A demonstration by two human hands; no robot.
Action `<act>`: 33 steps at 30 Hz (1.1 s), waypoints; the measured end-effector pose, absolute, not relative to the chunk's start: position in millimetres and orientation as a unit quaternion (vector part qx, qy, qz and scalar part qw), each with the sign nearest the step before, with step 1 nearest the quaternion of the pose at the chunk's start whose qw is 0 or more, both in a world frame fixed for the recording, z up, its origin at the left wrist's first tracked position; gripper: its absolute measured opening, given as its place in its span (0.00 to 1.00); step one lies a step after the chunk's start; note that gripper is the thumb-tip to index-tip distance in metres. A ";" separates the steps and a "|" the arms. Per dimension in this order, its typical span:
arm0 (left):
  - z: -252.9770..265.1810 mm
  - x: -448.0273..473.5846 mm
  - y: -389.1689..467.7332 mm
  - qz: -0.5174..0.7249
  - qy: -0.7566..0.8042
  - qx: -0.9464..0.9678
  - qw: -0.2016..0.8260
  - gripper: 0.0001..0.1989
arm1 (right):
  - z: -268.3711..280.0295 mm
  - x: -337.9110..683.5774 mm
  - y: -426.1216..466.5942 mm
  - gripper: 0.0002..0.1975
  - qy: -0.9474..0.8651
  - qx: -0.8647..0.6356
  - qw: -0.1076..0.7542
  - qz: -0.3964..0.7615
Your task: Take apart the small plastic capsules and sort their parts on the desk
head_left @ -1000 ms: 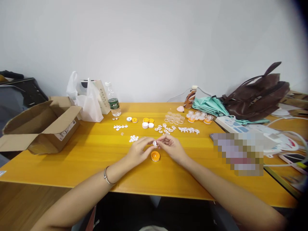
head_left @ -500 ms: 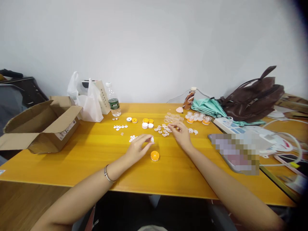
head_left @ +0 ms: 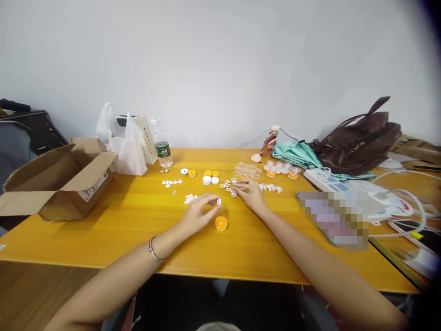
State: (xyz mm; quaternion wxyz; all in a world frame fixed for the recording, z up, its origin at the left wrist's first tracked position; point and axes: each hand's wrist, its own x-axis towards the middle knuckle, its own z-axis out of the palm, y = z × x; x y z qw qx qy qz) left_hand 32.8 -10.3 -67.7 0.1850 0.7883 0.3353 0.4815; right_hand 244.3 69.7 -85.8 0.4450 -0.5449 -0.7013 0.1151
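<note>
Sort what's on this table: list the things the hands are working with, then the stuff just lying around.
In hand:
left hand pinching a small white piece
right hand on the flat white pieces
orange cap between the hands

Lying about:
cardboard box
water bottle
white plastic bag
brown bag
green cloth

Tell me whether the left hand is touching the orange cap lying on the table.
Apart. The head view shows the left hand holding a small white piece, with bare tabletop between it and the orange cap.
</note>
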 end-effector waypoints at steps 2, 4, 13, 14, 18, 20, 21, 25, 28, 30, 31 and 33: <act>-68.1 34.2 -10.5 0.501 0.341 0.757 0.246 0.11 | -78.0 241.0 62.3 0.11 -0.701 -0.499 0.489 0.141; -67.8 35.2 -10.5 0.515 0.351 0.718 0.309 0.11 | -70.6 235.2 50.0 0.11 -0.704 -0.452 0.514 0.191; -54.1 30.9 -14.7 0.479 0.296 0.748 0.351 0.08 | -69.3 210.8 -0.7 0.11 -0.717 -0.289 0.380 0.508; -53.2 30.6 -15.4 0.473 0.293 0.752 0.353 0.08 | -69.4 210.6 -1.5 0.11 -0.704 -0.285 0.376 0.530; -53.0 30.3 -17.3 0.464 0.274 0.754 0.375 0.10 | -68.5 210.9 -2.3 0.10 -0.675 -0.284 0.375 0.568; -54.2 30.8 -17.9 0.468 0.257 0.751 0.389 0.11 | -68.3 210.7 -3.1 0.10 -0.679 -0.286 0.394 0.549; -54.9 31.1 -18.3 0.473 0.249 0.747 0.395 0.12 | -68.3 210.5 -3.6 0.09 -0.685 -0.287 0.410 0.529; -56.3 32.2 -20.6 0.501 0.250 0.737 0.379 0.11 | -68.1 209.7 -6.0 0.06 -0.714 -0.272 0.464 0.448; -55.6 32.5 -23.8 0.509 0.269 0.748 0.330 0.10 | -67.0 209.4 -8.1 0.04 -0.724 -0.267 0.481 0.416; -54.9 32.4 -25.8 0.510 0.277 0.762 0.287 0.11 | -65.8 209.6 -9.4 0.03 -0.727 -0.274 0.485 0.401; -54.6 32.3 -26.4 0.509 0.279 0.770 0.265 0.11 | -65.3 209.8 -9.7 0.03 -0.729 -0.277 0.484 0.397; -54.8 32.1 -26.7 0.504 0.280 0.784 0.229 0.12 | -64.6 210.6 -9.8 0.03 -0.731 -0.285 0.479 0.393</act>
